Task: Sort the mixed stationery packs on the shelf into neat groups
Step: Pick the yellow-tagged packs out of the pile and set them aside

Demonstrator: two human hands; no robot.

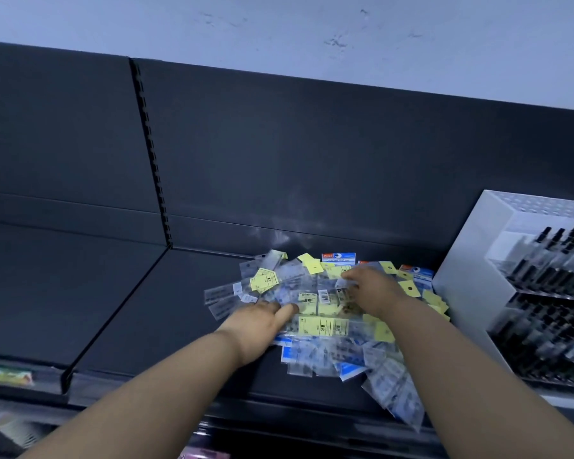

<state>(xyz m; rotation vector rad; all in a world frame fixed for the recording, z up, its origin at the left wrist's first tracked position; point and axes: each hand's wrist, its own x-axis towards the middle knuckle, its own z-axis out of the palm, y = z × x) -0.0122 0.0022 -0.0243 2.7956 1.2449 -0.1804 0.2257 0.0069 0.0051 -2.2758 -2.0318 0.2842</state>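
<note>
A loose heap of small clear stationery packs [325, 313] lies on the dark shelf [166, 309], many with yellow labels, some with blue cards. One long yellow-labelled pack [322, 326] sits near the middle. A blue-and-white pack [338, 257] leans at the back. My left hand [259, 323] rests palm down on the heap's left edge, fingers on the packs. My right hand [368, 288] lies on top of the heap, fingers curled among the packs; whether it grips one is hidden.
A white display rack [471, 260] full of dark pens stands right of the heap, touching it. Several packs [395, 392] hang over the shelf's front edge. A slotted upright [150, 154] splits the back panel; bare shelf lies to the left.
</note>
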